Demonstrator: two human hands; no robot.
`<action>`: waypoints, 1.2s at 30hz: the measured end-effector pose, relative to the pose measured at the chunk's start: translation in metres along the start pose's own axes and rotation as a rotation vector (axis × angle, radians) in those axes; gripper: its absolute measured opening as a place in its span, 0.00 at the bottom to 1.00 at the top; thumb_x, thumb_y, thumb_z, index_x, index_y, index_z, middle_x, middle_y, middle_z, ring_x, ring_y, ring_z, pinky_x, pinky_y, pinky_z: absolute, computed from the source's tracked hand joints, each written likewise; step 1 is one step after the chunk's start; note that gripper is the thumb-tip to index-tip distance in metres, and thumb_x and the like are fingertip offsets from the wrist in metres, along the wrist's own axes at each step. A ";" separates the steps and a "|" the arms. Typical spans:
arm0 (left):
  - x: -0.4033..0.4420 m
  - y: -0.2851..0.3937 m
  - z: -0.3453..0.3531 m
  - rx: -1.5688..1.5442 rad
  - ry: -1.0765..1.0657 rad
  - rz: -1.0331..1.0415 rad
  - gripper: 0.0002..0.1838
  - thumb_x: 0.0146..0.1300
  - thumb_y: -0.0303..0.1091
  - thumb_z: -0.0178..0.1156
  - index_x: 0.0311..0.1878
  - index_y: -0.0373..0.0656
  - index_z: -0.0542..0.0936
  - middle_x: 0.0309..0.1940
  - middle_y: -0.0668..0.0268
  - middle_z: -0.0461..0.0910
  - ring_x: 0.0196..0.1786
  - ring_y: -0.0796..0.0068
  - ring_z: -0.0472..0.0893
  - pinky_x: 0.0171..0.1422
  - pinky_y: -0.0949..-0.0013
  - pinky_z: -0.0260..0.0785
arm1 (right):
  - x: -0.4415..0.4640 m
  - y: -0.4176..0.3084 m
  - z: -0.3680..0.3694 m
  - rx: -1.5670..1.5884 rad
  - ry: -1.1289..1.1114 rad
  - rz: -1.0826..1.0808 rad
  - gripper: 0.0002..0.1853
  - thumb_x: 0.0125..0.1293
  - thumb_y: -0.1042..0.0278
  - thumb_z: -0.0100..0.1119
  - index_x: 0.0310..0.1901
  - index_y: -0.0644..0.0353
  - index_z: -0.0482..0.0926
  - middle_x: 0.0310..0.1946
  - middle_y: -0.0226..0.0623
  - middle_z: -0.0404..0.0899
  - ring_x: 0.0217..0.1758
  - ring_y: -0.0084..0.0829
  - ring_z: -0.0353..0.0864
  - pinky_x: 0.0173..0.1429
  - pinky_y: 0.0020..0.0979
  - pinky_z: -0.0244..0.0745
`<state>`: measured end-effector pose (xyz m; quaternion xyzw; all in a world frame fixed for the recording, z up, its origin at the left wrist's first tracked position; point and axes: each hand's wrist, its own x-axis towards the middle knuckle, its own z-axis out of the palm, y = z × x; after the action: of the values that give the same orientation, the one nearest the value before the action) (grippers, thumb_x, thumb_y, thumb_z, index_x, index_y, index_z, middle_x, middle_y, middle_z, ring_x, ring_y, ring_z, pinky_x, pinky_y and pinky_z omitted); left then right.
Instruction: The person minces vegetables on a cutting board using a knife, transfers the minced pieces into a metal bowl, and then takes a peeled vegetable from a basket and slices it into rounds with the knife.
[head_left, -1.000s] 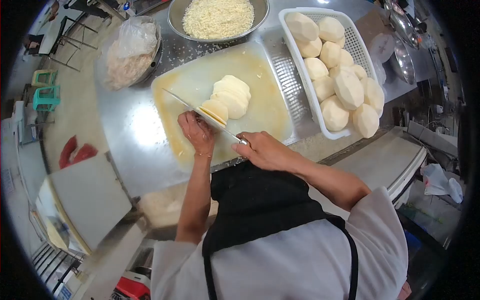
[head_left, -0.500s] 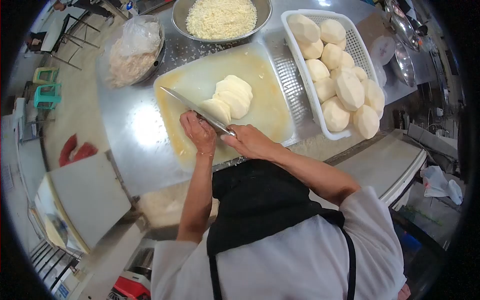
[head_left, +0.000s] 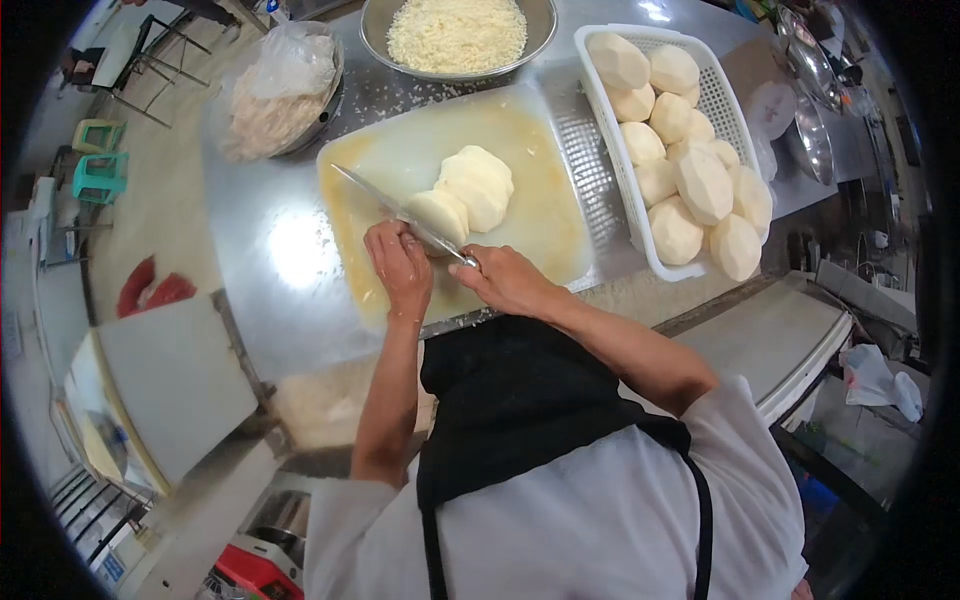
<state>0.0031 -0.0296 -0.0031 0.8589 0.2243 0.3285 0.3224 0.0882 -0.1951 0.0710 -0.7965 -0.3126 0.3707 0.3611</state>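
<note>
My right hand (head_left: 515, 283) is wrapped round the handle of a kitchen knife (head_left: 368, 187), its blade slanting up and left over the cutting board (head_left: 545, 150). Just left of the handle, my left hand (head_left: 402, 270) has its fingers curled beside the blade, pressing on the near piece of a peeled root vegetable, mostly hidden by the hand and knife. Beyond the blade lie thick pale slices (head_left: 478, 188), leaning on each other. One slice (head_left: 438, 212) stands against the far side of the blade.
A white plastic basket (head_left: 738, 112) with several peeled pale root vegetables (head_left: 703, 182) stands on the right. At the back sits a metal bowl (head_left: 462, 76) of finely chopped white bits (head_left: 455, 35). A bowl with a plastic bag (head_left: 295, 65) and pale shreds is at the back left.
The view has shifted slightly, so the table items appear a little to the right and higher. My left fingers have shifted a little beside the blade; the knife stays at the slices.
</note>
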 end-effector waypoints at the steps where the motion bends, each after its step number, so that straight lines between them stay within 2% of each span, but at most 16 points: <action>1: 0.000 -0.002 -0.003 0.003 -0.032 0.008 0.08 0.67 0.26 0.53 0.47 0.35 0.76 0.40 0.50 0.74 0.47 0.44 0.73 0.55 0.47 0.66 | 0.001 -0.001 -0.002 0.015 -0.013 -0.003 0.29 0.76 0.47 0.52 0.45 0.75 0.82 0.34 0.67 0.83 0.44 0.65 0.85 0.52 0.54 0.78; 6: -0.001 -0.010 -0.010 0.015 -0.139 0.051 0.11 0.61 0.21 0.54 0.47 0.35 0.77 0.39 0.51 0.75 0.43 0.45 0.75 0.51 0.48 0.68 | -0.033 -0.030 -0.029 0.088 -0.051 -0.010 0.28 0.76 0.49 0.53 0.47 0.75 0.82 0.34 0.66 0.83 0.44 0.64 0.85 0.52 0.52 0.78; 9: 0.001 -0.005 -0.012 0.046 -0.181 -0.031 0.12 0.60 0.20 0.54 0.47 0.34 0.77 0.38 0.50 0.75 0.43 0.45 0.75 0.49 0.48 0.67 | -0.061 -0.047 -0.047 0.107 -0.125 0.070 0.28 0.77 0.50 0.53 0.48 0.76 0.82 0.34 0.65 0.84 0.43 0.63 0.85 0.52 0.51 0.78; 12: 0.002 -0.006 -0.012 0.028 -0.174 0.000 0.12 0.60 0.21 0.55 0.47 0.34 0.76 0.38 0.50 0.75 0.43 0.45 0.75 0.49 0.47 0.67 | -0.062 -0.036 -0.040 0.151 -0.061 0.057 0.27 0.77 0.51 0.53 0.49 0.76 0.81 0.33 0.65 0.83 0.42 0.63 0.85 0.52 0.51 0.78; 15: 0.001 -0.010 -0.010 -0.036 -0.160 0.032 0.10 0.61 0.21 0.54 0.47 0.34 0.76 0.37 0.50 0.74 0.43 0.45 0.74 0.49 0.47 0.67 | -0.056 -0.044 -0.047 0.095 -0.120 0.121 0.26 0.77 0.50 0.53 0.47 0.74 0.82 0.33 0.65 0.83 0.42 0.64 0.84 0.52 0.53 0.77; 18: 0.003 -0.004 -0.010 -0.039 -0.133 0.025 0.10 0.61 0.21 0.53 0.46 0.34 0.76 0.37 0.50 0.75 0.42 0.44 0.74 0.50 0.46 0.66 | -0.020 -0.009 -0.018 0.023 -0.074 -0.001 0.26 0.77 0.50 0.53 0.45 0.74 0.81 0.34 0.66 0.83 0.43 0.66 0.83 0.51 0.54 0.77; 21: 0.000 -0.010 -0.007 -0.025 -0.128 0.013 0.11 0.59 0.21 0.53 0.46 0.35 0.75 0.37 0.51 0.74 0.43 0.44 0.74 0.50 0.46 0.66 | 0.002 -0.008 -0.008 -0.017 -0.032 -0.050 0.27 0.76 0.50 0.54 0.42 0.75 0.80 0.34 0.67 0.83 0.43 0.67 0.83 0.51 0.54 0.77; 24: -0.001 -0.009 -0.007 0.007 -0.118 0.029 0.11 0.58 0.21 0.53 0.45 0.34 0.75 0.37 0.51 0.74 0.43 0.45 0.73 0.50 0.46 0.66 | -0.016 -0.033 -0.027 0.015 -0.125 0.018 0.27 0.76 0.51 0.55 0.45 0.77 0.81 0.33 0.67 0.83 0.42 0.66 0.84 0.51 0.53 0.77; 27: -0.003 -0.006 -0.010 -0.049 -0.142 -0.026 0.12 0.58 0.21 0.53 0.46 0.33 0.75 0.37 0.50 0.73 0.44 0.44 0.73 0.50 0.45 0.66 | -0.050 -0.052 -0.042 0.108 -0.088 0.019 0.27 0.76 0.52 0.55 0.49 0.78 0.81 0.33 0.67 0.83 0.42 0.65 0.85 0.51 0.52 0.78; 30: -0.002 -0.008 -0.009 -0.032 -0.149 -0.026 0.11 0.58 0.21 0.53 0.46 0.33 0.75 0.38 0.50 0.73 0.43 0.44 0.73 0.50 0.45 0.66 | -0.053 -0.042 -0.041 0.070 -0.089 0.037 0.28 0.77 0.52 0.55 0.53 0.78 0.80 0.32 0.67 0.83 0.43 0.63 0.86 0.51 0.51 0.78; 33: -0.002 -0.009 -0.008 -0.054 -0.131 -0.013 0.11 0.59 0.21 0.52 0.46 0.33 0.74 0.38 0.49 0.73 0.43 0.44 0.73 0.50 0.45 0.66 | -0.043 -0.036 -0.038 0.110 -0.131 0.045 0.27 0.77 0.51 0.54 0.50 0.77 0.81 0.32 0.67 0.83 0.42 0.65 0.85 0.51 0.52 0.78; 36: -0.004 -0.010 -0.007 -0.066 -0.105 0.019 0.11 0.59 0.21 0.52 0.45 0.33 0.74 0.38 0.49 0.74 0.43 0.43 0.73 0.50 0.46 0.66 | -0.002 -0.004 -0.010 0.014 -0.068 -0.094 0.26 0.77 0.51 0.55 0.47 0.75 0.81 0.33 0.66 0.83 0.41 0.67 0.84 0.50 0.54 0.78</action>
<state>-0.0059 -0.0219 -0.0078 0.8660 0.1880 0.2933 0.3588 0.0946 -0.1979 0.0794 -0.7654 -0.3592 0.3824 0.3728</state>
